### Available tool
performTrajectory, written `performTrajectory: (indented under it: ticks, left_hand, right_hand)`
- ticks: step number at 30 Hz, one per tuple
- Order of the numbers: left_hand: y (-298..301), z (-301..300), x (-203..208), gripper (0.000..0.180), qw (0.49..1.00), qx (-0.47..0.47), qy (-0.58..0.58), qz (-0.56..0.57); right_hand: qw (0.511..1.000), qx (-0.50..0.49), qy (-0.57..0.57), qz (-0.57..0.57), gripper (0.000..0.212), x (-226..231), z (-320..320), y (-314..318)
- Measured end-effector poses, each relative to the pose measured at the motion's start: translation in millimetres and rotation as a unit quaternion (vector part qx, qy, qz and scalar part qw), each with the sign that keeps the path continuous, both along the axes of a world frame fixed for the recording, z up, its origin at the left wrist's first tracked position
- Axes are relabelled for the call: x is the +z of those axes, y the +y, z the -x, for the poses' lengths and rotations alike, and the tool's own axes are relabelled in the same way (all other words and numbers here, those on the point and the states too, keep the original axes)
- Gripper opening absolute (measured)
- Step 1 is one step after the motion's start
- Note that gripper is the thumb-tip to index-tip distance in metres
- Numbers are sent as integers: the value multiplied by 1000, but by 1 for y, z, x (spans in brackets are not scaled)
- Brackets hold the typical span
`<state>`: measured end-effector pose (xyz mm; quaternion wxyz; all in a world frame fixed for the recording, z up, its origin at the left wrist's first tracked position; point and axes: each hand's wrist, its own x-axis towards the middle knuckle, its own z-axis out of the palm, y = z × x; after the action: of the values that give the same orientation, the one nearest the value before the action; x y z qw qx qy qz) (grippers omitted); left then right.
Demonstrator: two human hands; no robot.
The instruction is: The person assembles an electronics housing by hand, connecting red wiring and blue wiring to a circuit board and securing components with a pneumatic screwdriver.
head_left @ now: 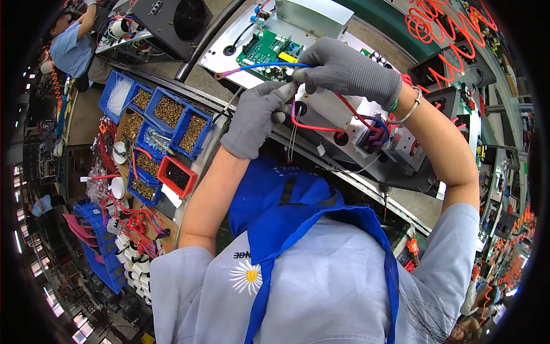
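Both my hands wear grey knit gloves and meet above an opened metal chassis (252, 74). My right hand (349, 71) pinches a blue wire (263, 65), whose free end points left with a purple sleeve and a ring terminal (219, 75). Just below, the fingers of my left hand (255, 117) are closed at the upper end of a red wire (315, 127) with a purple sleeve. That red wire runs down into a round hole in the chassis. The fingertips overlap, so the exact grip of the left hand is partly hidden. A green circuit board (269, 51) lies behind the hands.
Blue bins (168, 112) of brass-coloured screws and a red bin (177, 176) of dark small parts stand at left. Red coiled hoses (441, 34) hang at upper right. A screwdriver-like orange tool (412, 247) is at lower right. Another person (71, 49) works at far left.
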<state>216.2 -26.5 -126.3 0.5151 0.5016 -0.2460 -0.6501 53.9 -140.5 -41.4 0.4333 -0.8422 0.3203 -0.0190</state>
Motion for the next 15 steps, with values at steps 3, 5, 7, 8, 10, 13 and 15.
performTrajectory:
  ticks: [3,5,7,8,10,13,15]
  left_hand:
    - [0,4,-8,25,995,11,94,-41]
    - [-5,9,-13,26,987,7,153,-41]
    - [-8,18,-13,27,976,4,215,-41]
    - [-9,22,-12,26,985,29,162,-46]
    - [-12,32,-8,27,991,58,112,-48]
    - [-13,46,-9,26,990,143,-11,-3]
    - [-16,49,-12,25,988,152,-39,-4]
  right_hand:
    - [1000,0,6,13,31,-1,1,-1]
    - [999,4,20,31,31,-1,1,-2]
    - [997,-7,5,74,31,0,2,-2]
    - [997,-6,7,75,31,0,3,-2]
    - [996,-31,31,80,31,-3,0,-5]
    - [993,-42,45,101,37,-6,1,-8]
    - [990,-33,61,122,37,-2,1,-8]
